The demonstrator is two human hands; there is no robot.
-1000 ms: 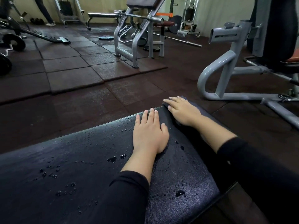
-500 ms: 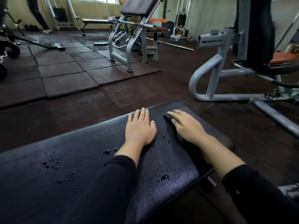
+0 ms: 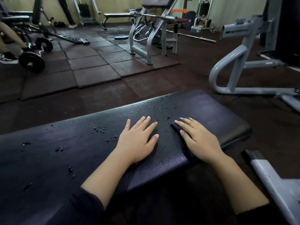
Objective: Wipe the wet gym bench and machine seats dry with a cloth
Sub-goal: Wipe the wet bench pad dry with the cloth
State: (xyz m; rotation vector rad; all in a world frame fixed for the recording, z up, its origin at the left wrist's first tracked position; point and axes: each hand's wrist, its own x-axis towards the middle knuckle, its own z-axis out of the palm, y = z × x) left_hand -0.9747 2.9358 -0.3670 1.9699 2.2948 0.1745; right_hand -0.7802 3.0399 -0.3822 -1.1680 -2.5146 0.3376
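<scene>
The bench pad is black, pebble-grained vinyl with rounded corners, and it shines where light catches the far edge. Water beads stand on it in scattered clusters, mostly left of the left hand and beyond both hands' fingertips. The cloth is dark, thin and flat (hard to separate from the pad), and only its edge shows.

The left hand lies open, palm down, fingers spread on bare pad, touching no cloth. The right hand lies flat and open on top of the cloth, pressing it to the pad rather than clutching it; the cloth's edge shows just left of and under the right fingers, in the gap between the hands.

The floor beyond the fingertips is dark red-brown rubber tile, seams visible. A grey tubular machine frame stands beyond and right of the right hand; a barbell lies far left.
</scene>
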